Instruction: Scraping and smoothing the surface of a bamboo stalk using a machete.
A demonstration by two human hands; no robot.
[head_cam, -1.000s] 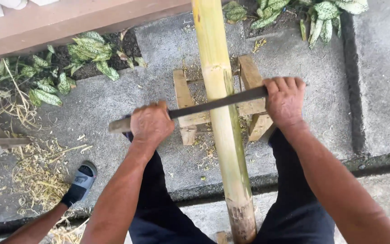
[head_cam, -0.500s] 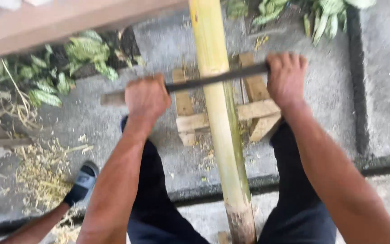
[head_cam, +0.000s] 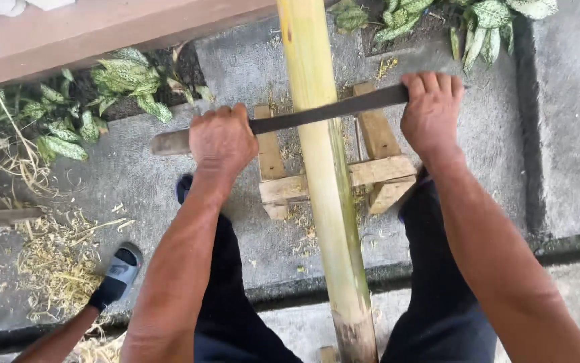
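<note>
A long yellow-green bamboo pole (head_cam: 323,168) runs from between my legs away across a low wooden stand (head_cam: 377,171). A dark flat blade (head_cam: 323,113) lies crosswise on the pole. My left hand (head_cam: 221,141) grips the blade's left end, with a short stub sticking out past the fist. My right hand (head_cam: 431,111) is closed over the blade's right end. Both arms reach forward on either side of the pole.
Grey concrete ground lies below. Bamboo shavings (head_cam: 61,259) are scattered at the left. Another person's foot in a dark sandal (head_cam: 118,275) stands at the lower left. Green spotted plants (head_cam: 122,84) grow along a reddish wooden ledge (head_cam: 101,30) at the top.
Both hands and the blade have moved farther along the pole, away from my body. The view has shifted slightly with them.
</note>
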